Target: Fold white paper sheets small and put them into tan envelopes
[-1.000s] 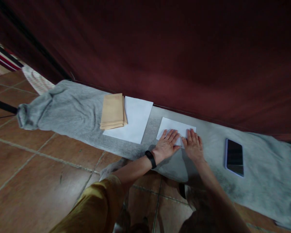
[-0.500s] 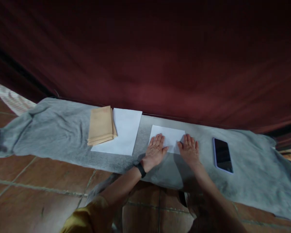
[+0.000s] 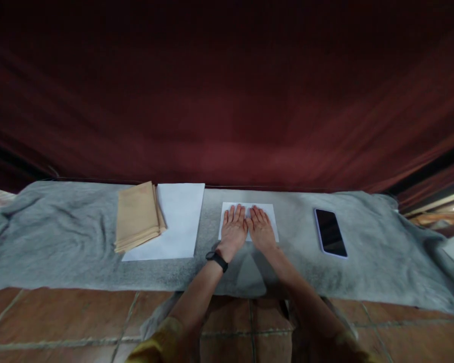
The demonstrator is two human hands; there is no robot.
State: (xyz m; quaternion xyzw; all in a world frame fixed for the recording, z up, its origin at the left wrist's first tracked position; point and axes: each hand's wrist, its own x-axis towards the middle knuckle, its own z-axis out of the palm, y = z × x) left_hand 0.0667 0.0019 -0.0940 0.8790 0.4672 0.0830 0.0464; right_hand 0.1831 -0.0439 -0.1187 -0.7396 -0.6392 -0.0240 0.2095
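Flat on the Sheet [image 3: 248,236]

We had open room on the cloth-draped worktop [image 3: 295,277] between the sheet's right edge and the phone [image 3: 331,233]; a narrower strip parted its left edge from the bigger paper [image 3: 180,219], partly under the brown stack [image 3: 136,214]. Our left hand [image 3: 233,231] and right hand [image 3: 262,232] lay palm-down on the sheet, side by side, fingers straight, slightly spread.
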